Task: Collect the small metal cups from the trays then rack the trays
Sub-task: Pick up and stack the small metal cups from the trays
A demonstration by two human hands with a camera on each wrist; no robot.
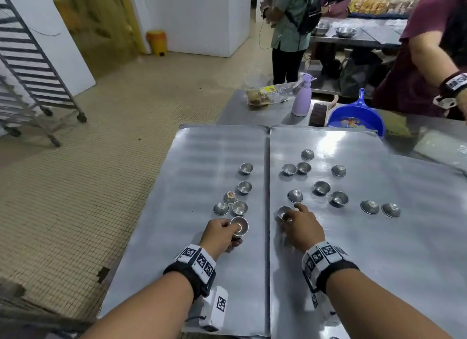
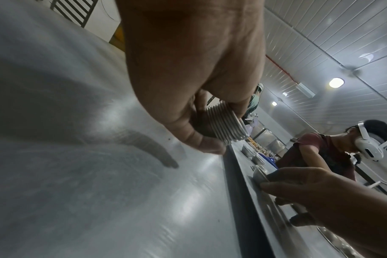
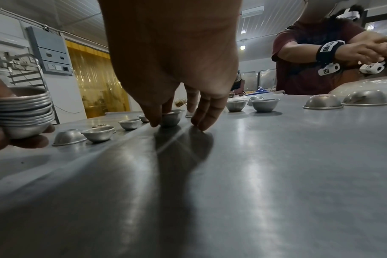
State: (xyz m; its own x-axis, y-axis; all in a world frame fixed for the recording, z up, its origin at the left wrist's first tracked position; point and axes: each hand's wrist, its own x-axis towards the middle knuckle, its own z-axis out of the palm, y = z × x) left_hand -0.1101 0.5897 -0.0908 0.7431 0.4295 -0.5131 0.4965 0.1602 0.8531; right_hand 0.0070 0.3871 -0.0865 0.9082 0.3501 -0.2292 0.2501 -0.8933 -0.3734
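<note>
Two flat metal trays lie side by side, the left tray (image 1: 192, 161) and the right tray (image 1: 353, 237). Several small metal cups are scattered on both, some upright, some upside down. My left hand (image 1: 222, 233) grips a nested stack of cups (image 2: 226, 125), just above the left tray's right side. That stack of cups (image 3: 22, 115) shows at the left edge of the right wrist view. My right hand (image 1: 300, 227) reaches down to one upright cup (image 1: 284, 213) near the right tray's left edge; thumb and fingers pinch this cup (image 3: 171, 118) at its rim.
A wheeled tray rack (image 1: 27, 68) stands on the tiled floor at the far left. Behind the trays sit a purple spray bottle (image 1: 302, 96), a blue dustpan (image 1: 356, 118) and a bagged item (image 1: 267, 94). Two people stand at the back; one person's arm (image 1: 434, 68) reaches over the right side.
</note>
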